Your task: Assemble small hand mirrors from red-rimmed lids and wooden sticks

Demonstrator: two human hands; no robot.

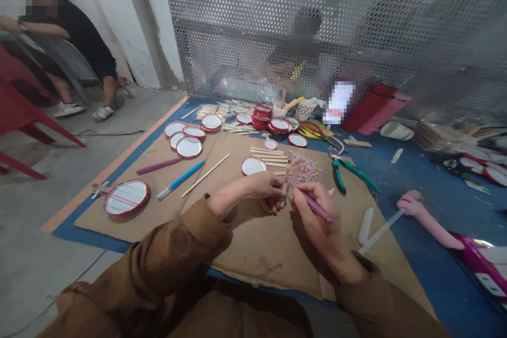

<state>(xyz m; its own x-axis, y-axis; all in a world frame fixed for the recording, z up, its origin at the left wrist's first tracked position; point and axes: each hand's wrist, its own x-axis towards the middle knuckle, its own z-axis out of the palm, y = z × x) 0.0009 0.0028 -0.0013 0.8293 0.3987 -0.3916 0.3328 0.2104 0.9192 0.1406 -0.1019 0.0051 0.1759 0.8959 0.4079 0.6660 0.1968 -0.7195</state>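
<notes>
My left hand (259,194) pinches an upright wooden craft stick (285,182) between thumb and fingers. My right hand (315,216) grips a purple pen-like tool (317,207), its tip close to that stick, though I cannot tell if they touch. Both hands work over a brown cardboard sheet (257,243). Just beyond them lie a red-rimmed round disc (253,166), several flat wooden sticks (269,157) and a heap of coloured shreds (304,167). A larger red-rimmed disc (127,197) lies at the left.
Green-handled pliers (348,173) and red-handled tools lie right of the cardboard on a blue mat (420,179). Stacked red-rimmed discs stand at the back, before a perforated metal screen (253,10). A person sits at the far left beside red plastic chairs (24,111).
</notes>
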